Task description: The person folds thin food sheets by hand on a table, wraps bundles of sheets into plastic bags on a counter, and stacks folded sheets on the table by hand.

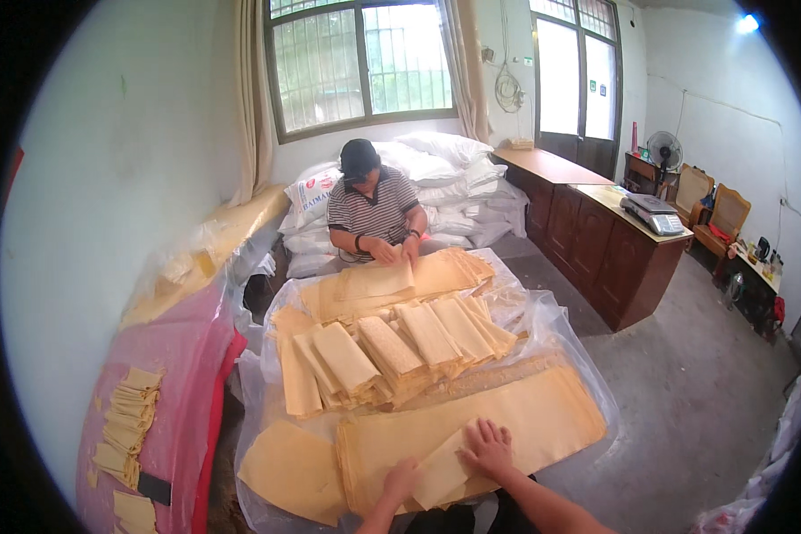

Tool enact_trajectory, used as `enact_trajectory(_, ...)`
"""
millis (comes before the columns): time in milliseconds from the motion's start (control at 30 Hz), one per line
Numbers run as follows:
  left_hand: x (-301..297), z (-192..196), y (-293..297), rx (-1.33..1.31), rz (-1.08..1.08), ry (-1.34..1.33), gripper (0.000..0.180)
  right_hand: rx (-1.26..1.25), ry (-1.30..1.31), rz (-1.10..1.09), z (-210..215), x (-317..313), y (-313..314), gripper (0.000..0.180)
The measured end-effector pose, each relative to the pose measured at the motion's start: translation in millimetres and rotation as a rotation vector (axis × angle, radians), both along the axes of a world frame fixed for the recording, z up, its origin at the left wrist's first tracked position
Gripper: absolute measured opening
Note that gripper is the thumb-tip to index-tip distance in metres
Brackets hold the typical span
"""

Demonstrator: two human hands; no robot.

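Head | right hand [488,448] spread flat on folded sheet [443,467] atop stack [543,414] | left hand [401,481] at its edge, grip unclear | done: bundles [387,347] beyond | seemingly remaining: flat sheets beneath

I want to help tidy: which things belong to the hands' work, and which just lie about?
In use:
- tan sheets under left hand and right hand
- folded tan bundles
- clear plastic sheeting

Probably just about:
- fan
- scale
- wooden chairs
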State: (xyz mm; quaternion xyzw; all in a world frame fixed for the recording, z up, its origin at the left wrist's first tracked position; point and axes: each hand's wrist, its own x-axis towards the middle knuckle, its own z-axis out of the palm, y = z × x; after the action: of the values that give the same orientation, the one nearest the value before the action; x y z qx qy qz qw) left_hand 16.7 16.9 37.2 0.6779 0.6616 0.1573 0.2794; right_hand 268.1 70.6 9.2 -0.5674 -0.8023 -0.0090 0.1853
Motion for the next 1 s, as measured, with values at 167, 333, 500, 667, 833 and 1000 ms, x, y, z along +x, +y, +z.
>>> enact_trajectory(167, -28.8, 15.1, -19.3, 0.106, 0.252, -0.437, 0.026, 0.072, 0.281, -0.222, -7.3, 17.3, 7.2, 0.057)
enact_trajectory(333, -82.7, 39.9, 58.7, 0.395, 0.627, -0.721, 0.017, 0.096, 0.072, -0.126, -10.6, 17.6, 6.6, 0.053)
enact_trajectory(500, -102.1, 29.3, 156.9, 0.407, 0.78, -1.041, 0.024, 0.106, 0.041, -0.125, -7.7, 16.2, 9.5, 0.054)
enact_trajectory(667, -86.3, -9.3, 148.3, 0.211, 0.802, -0.895, 0.039, 0.102, 0.088, -0.13, -2.3, 17.1, 5.3, 0.051)
enact_trajectory(833, -102.8, -40.3, 48.0, 0.477, 0.556, 0.011, 0.043, 0.036, 0.069, -0.127, 3.8, 13.5, 4.2, 0.051)
enact_trajectory(1000, -154.7, -27.9, -76.7, 0.448, 0.499, 0.27, 0.056, 0.082, 0.083, -0.118, 5.3, 12.0, 3.3, 0.052)
